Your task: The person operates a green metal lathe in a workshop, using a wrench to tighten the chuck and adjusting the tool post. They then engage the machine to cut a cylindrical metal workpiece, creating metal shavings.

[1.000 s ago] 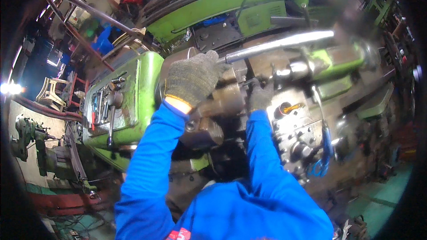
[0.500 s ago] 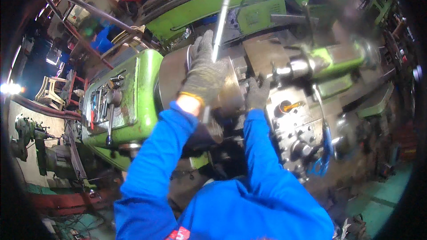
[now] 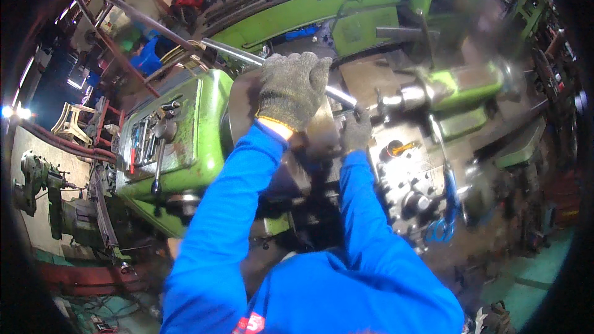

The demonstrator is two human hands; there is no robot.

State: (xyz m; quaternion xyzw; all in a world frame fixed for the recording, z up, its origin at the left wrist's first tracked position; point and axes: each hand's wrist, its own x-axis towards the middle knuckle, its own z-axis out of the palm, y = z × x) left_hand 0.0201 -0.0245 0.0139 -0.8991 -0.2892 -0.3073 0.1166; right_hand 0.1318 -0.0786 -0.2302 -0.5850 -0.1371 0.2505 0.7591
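On the green lathe (image 3: 185, 130), the gloved left hand (image 3: 292, 88) has its fingers clamped on a long steel bar (image 3: 232, 53) over the chuck (image 3: 247, 102). Right of it, the right hand (image 3: 357, 131) grips near the toolpost; this looks like levering the chuck, which calls for steady force.

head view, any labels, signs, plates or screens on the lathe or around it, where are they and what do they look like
Control panel: front of the green headstock, left of the left hand; upright rectangle, pale with dark and red marks, levers over it.
Logo patch: blue shirt, bottom edge; small, red and white.
No screens or packages in view.
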